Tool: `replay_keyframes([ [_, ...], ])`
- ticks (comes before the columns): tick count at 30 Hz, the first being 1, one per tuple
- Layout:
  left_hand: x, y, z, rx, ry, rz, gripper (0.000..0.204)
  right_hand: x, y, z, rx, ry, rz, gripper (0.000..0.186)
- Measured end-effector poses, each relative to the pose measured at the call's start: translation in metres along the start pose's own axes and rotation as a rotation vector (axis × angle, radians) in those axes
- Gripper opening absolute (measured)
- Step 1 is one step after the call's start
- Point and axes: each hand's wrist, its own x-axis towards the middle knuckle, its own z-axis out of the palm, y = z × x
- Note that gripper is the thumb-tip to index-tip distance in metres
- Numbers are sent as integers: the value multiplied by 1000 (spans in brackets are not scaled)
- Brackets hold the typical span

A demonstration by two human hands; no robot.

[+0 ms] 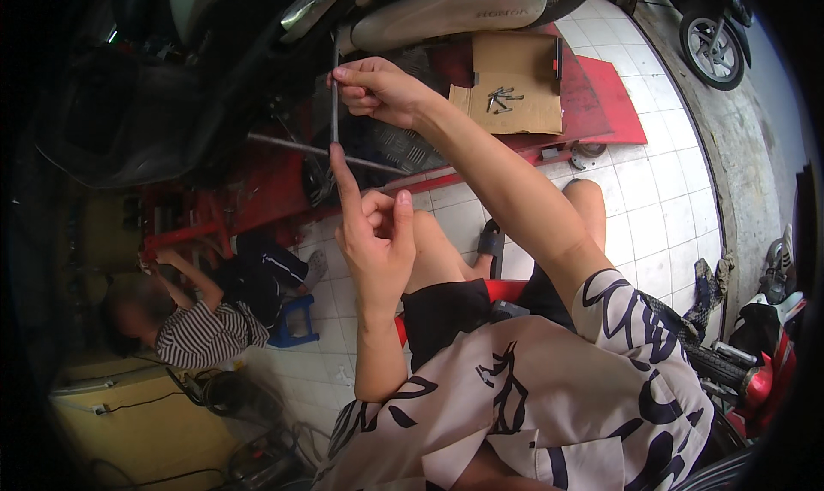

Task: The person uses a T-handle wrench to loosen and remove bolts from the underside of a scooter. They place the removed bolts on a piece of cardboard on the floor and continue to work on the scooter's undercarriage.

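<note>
My right hand (378, 89) pinches a long, thin metal rod (335, 113) between thumb and fingers, in front of the underside of a raised scooter. The rod stands almost upright in the view, its upper part close to the scooter's silver exhaust (446, 17). Below it, my left hand (378, 233) points its index finger up, the fingertip at the rod's lower end. The thumb is raised and the other fingers curl loosely around nothing. Whether the rod's upper end touches the scooter I cannot tell.
An opened cardboard box (519, 66) holding several bolts (502, 100) lies on the red lift platform (609, 96). Another metal bar (300, 145) slants behind my hands. At left a co-worker in a striped shirt (210, 332) is beside a blue stool (296, 324). Other motorbikes stand at right.
</note>
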Motion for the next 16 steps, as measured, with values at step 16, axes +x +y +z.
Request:
replay_keyframes([
  [16, -4, -5, 3, -129, 22, -25, 76, 2, 7, -5, 52, 75, -10, 19],
])
